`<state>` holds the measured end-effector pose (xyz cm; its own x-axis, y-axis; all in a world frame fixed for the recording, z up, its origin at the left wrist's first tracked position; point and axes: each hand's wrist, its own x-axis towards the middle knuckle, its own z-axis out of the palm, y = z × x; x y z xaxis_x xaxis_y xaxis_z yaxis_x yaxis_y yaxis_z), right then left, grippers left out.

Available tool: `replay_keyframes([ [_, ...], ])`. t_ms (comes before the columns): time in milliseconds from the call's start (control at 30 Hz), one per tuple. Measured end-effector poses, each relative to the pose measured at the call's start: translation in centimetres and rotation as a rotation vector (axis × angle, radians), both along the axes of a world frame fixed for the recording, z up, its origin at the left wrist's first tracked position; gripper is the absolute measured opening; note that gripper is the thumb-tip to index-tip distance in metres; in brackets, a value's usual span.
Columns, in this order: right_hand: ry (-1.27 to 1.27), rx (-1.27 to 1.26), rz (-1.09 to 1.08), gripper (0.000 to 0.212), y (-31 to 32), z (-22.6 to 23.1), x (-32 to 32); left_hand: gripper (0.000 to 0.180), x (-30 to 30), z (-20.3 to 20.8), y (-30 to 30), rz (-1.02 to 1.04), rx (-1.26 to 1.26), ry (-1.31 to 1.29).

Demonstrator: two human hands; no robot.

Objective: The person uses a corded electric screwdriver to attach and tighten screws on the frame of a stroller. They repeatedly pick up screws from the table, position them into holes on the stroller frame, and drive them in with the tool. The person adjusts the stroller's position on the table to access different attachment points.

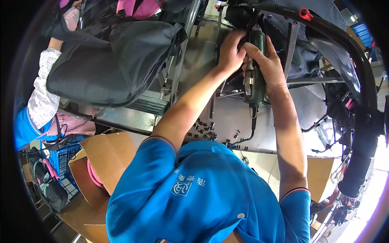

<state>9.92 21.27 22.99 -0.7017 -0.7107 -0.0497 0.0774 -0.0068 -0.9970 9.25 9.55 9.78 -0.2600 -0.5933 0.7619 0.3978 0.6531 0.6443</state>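
My right hand (269, 67) is wrapped round a dark green corded electric screwdriver (256, 91), whose tip points away from me into a dark tubular frame (291, 44) with black fabric. Its black cord (254, 121) runs back toward my body. Just left of the tool, my left hand (231, 52) has its fingers curled in at the frame's parts. What those fingers hold is hidden behind the hand and in shadow. The screwdriver's tip also disappears among the dark parts.
Small black pieces (206, 128) lie scattered on the metal tabletop (235, 115) near me. A black padded fabric seat (109, 65) on another frame stands at left. A co-worker's patterned sleeve (44, 77) shows at far left. An open cardboard box (107, 156) sits below it. A thick curved handlebar (362, 137) rises at right.
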Motion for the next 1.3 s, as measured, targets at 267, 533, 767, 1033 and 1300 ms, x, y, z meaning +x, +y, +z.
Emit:
replay_keyframes([
  [267, 0.663, 0.280, 0.030, 0.092, 3.0, -1.3, -0.7, 0.022, 17.2, -15.2, 10.5, -0.097, -0.135, -0.529],
  [533, 0.095, 0.245, 0.395, 0.104, 13.5, -7.2, 4.2, 0.012, 22.7, -20.1, 15.0, -0.024, -0.231, -0.899],
  [767, 0.154, 0.145, 0.451, 0.098, 20.8, -10.1, 6.8, 0.015, 21.9, -23.9, 18.1, 0.144, -0.147, -1.080],
  [1033, 0.351, 0.324, 0.490, 0.110, 25.5, -14.4, 8.4, 0.022, 19.5, -11.8, 15.9, -0.540, 1.417, -0.134],
  [1300, 0.549, 0.263, 0.478, 0.112, 24.3, -11.6, 9.9, 0.021, 19.9, -4.5, 14.7, -0.585, 1.383, -0.141],
])
